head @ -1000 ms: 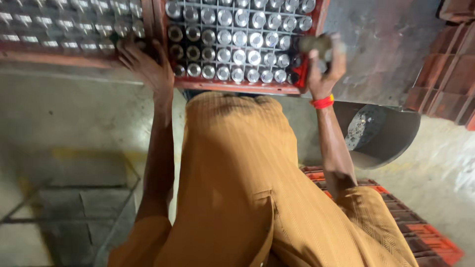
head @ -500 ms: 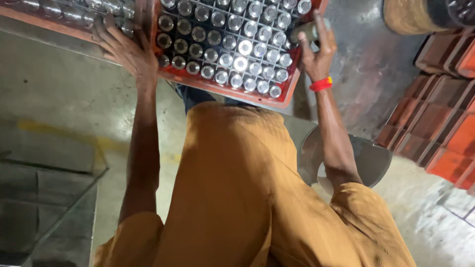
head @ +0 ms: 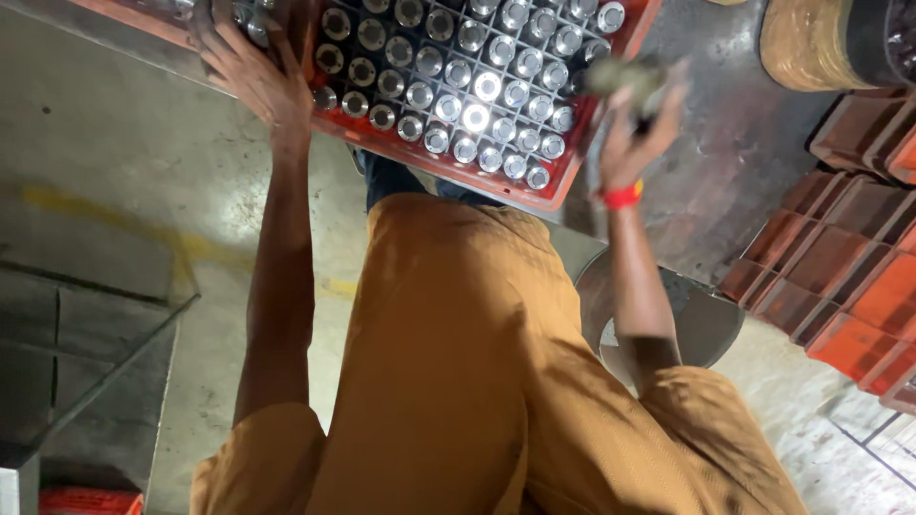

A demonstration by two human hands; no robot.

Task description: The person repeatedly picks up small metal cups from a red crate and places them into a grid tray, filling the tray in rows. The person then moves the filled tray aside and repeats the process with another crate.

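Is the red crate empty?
No, the red crate is filled with rows of shiny metal cylinders standing in its compartments.

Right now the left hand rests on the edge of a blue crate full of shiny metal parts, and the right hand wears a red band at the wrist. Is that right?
Not quite: the crate is red, not blue, as the head view shows. The rest holds: the left hand rests on its edge, the crate is full of shiny metal parts, and the right hand wears a red band at the wrist.

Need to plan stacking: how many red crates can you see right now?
At least 3: one full of shiny metal parts under the left hand, empties stacked right, another bottom-left. The stack may hide more.
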